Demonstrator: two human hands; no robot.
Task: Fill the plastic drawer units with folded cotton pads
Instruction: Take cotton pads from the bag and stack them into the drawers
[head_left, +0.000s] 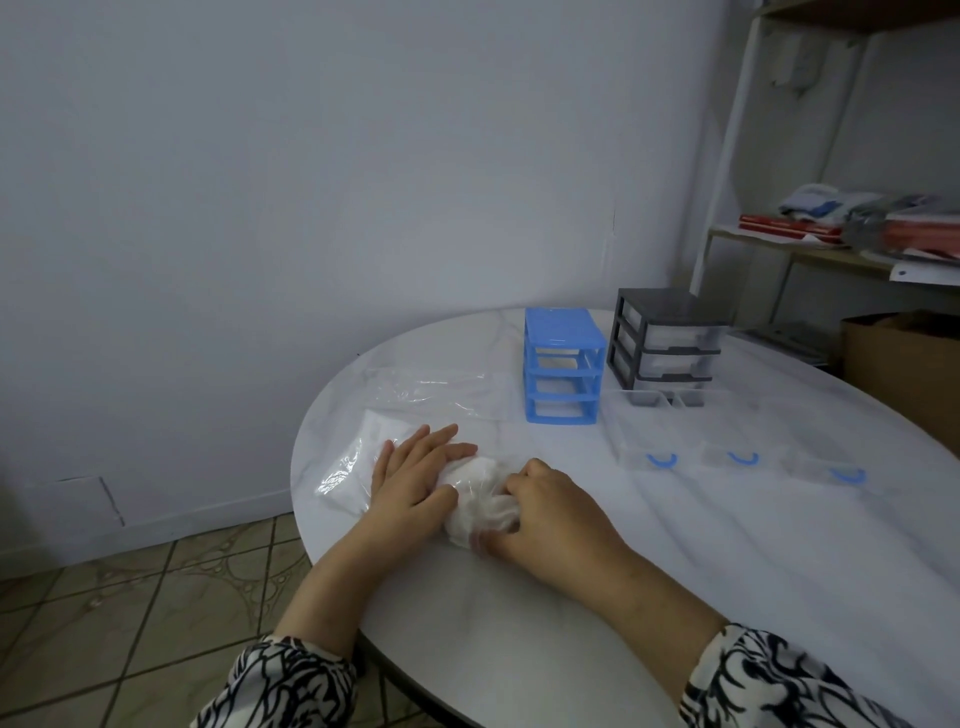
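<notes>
Cotton pads (480, 501), bagged on counter (675, 571): soft, light, slippery film. My left hand (410, 480) presses flat, open; right hand (545, 512) fingers curl, gripping the bag's bunched end.

The table (675, 545) is white with faint grey marbling. One drawer frame (563, 366) is bright blue; the other drawer unit (667, 338) is dark grey with clear, colourless drawers. 3 clear drawers (737, 457) lying on the table carry blue curved handles. The cotton pads (480, 499) are white inside a transparent plastic bag (348, 467). Both sleeves (779, 680) show a black-and-white swirling print. The wall (311, 156) is pale bluish white, the floor tiles (130, 597) beige-brown with dark lines. Red items (789, 227) lie on the shelf, and a brown cardboard box (904, 364) stands at the right.
</notes>
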